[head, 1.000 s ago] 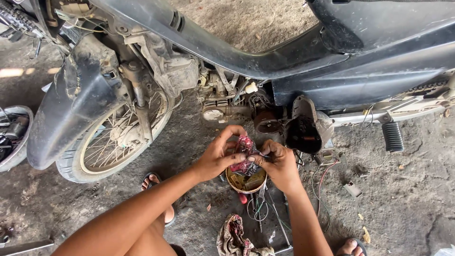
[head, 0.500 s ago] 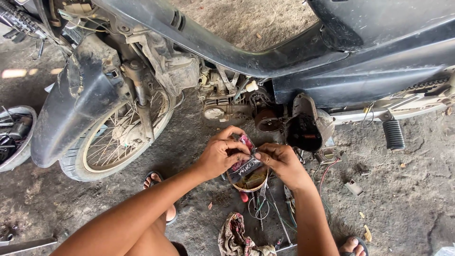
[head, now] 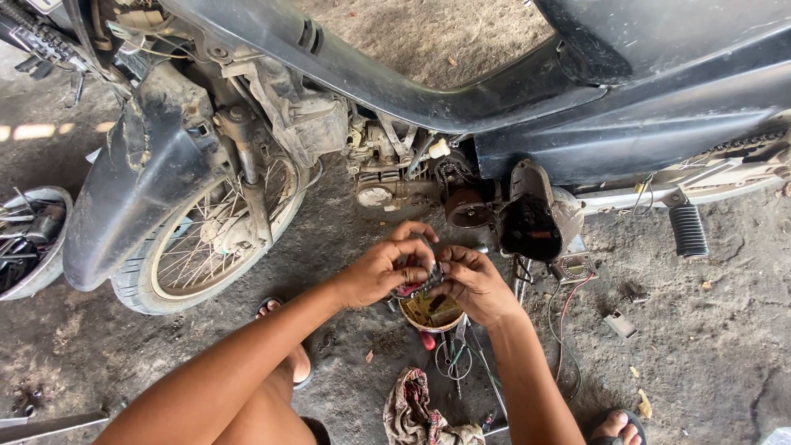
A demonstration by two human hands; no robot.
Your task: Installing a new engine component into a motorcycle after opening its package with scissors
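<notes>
While the dark motorcycle point(head: 461, 99) is standing stripped across the top of the view, its spoked front wheel point(head: 206, 239) is resting on the dirt floor point(head: 700, 346) at left and its open engine point(head: 395, 177) is sitting just above the hands. A foot peg point(head: 688, 231) is sticking out at right, well apart from the work. A patterned rag point(head: 416, 408) is lying on the floor near the bottom edge, between the forearms. A small round container of brownish liquid point(head: 430, 313) is standing on the floor directly beneath the hands. The left hand point(head: 383, 272) and the right hand point(head: 474, 284) are meeting over it, both closed on a small dark part point(head: 430, 276) pinched between their fingertips; its shape and long axis are too hidden to tell. The part is lying between the two hands, equally near each, just above the container's rim. Compared with half a second earlier, the hands are gripping the same part over the same container, sitting slightly higher in the view, and the red item showing by the left fingers is now mostly covered.
</notes>
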